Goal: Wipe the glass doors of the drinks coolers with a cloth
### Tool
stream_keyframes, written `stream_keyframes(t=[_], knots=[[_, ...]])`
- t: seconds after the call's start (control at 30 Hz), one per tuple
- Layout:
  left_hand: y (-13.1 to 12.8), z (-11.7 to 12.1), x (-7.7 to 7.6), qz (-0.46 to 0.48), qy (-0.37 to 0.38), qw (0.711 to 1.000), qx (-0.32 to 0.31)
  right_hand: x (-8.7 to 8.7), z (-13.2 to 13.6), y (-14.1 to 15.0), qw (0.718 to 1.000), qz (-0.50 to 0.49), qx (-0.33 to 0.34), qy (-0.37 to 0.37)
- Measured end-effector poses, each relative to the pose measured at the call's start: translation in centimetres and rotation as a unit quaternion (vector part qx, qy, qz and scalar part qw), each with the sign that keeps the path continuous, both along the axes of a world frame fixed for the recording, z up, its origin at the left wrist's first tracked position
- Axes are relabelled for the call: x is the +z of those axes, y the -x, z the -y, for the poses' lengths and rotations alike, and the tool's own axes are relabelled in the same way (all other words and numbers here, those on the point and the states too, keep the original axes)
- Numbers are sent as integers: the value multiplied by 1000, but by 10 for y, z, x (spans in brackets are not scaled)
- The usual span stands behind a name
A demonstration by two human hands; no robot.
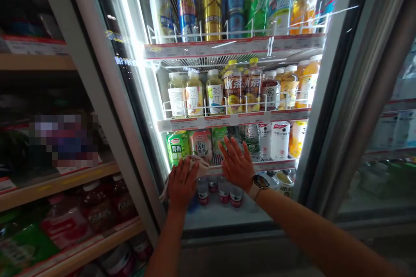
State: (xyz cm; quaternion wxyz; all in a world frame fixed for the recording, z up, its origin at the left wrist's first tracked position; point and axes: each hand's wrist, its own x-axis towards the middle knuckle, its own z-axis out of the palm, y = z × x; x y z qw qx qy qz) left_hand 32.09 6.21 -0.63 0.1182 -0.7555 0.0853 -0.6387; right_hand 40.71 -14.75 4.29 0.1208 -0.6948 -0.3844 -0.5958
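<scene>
The left hand [182, 184], fingers pressed together, holds a pale cloth [195, 165] against the glass door [152, 95] of a drinks cooler. Just beside it, the right hand [235, 164], wearing a smartwatch [260, 182], lies flat on the pane with fingers spread. Behind the glass, bottles [214, 93] and cans [186, 16] stand on wire-fronted shelves [234, 47].

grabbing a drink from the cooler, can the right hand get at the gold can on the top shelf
Probably not as things stand. The right hand looks pressed flat on the closed glass door, so the pane seems to block it. The gold can also sits high up, behind a wire rail.
</scene>
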Motion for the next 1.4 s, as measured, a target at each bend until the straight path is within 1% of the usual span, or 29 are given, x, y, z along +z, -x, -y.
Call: stream_keyframes(t=[0.07, 0.13, 0.2, 0.23, 0.3, 0.43, 0.53, 0.6, 0.67, 0.77, 0.83, 0.9, 0.93, 0.97, 1.03, 1.13, 1.27, 1.33, 1.4], knots=[[3, -17, 3, 36, 53, 998, 11, 0, 0, 0, 1000, 1, -1, 0], [3, -26, 4, 66, 113, 991, 18, 0, 0, 0, 1000, 4, 1, -3], [2, -25, 2, 82, 153, 985, 20, -1, 0, 1, 1000, 6, 2, -5], [0, -20, 1, 82, 157, 984, 15, -1, -1, 1, 1000, 5, 2, -6], [-4, -6, -1, 68, 133, 989, -6, -1, -1, 1, 1000, 3, 2, -6], [-12, 26, -6, 13, 32, 998, -58, -1, -1, 0, 1000, 7, 2, -3], [-14, 35, -8, -4, -19, 999, -51, -1, 0, -1, 1000, 4, -4, 1], [-12, 29, -8, -10, -34, 999, -36, -1, 0, -1, 1000, 2, -7, 5], [-9, 14, -5, -3, -21, 1000, -24, 0, 1, -1, 1000, 3, -6, 5], [0, -15, 1, 38, 48, 998, -1, 0, 1, -1, 1000, 6, 1, 1], [6, -31, 4, 73, 102, 992, 12, -1, 1, 0, 1000, 5, 4, 0], [10, -39, 7, 98, 145, 984, 15, -1, 0, 0, 1000, 6, 5, -2], [10, -38, 8, 105, 158, 982, 13, -1, 0, 0, 1000, 6, 5, -3], [9, -36, 8, 109, 164, 980, 11, -1, 0, 0, 1000, 7, 5, -3], [4, -24, 7, 104, 150, 983, 5, 0, 0, 0, 1000, 9, 6, -5], [-6, 5, 2, 75, 89, 993, -15, 0, 0, 1, 1000, 8, 3, -4], [-16, 42, -9, 17, 6, 999, -46, -1, -1, -1, 1000, 12, 4, -6], [-17, 50, -14, -11, -39, 998, -58, -1, -1, -2, 1000, 18, 7, -12], [-15, 47, -15, -31, -68, 996, -57, -2, -1, -2, 1000, 18, 7, -11]])
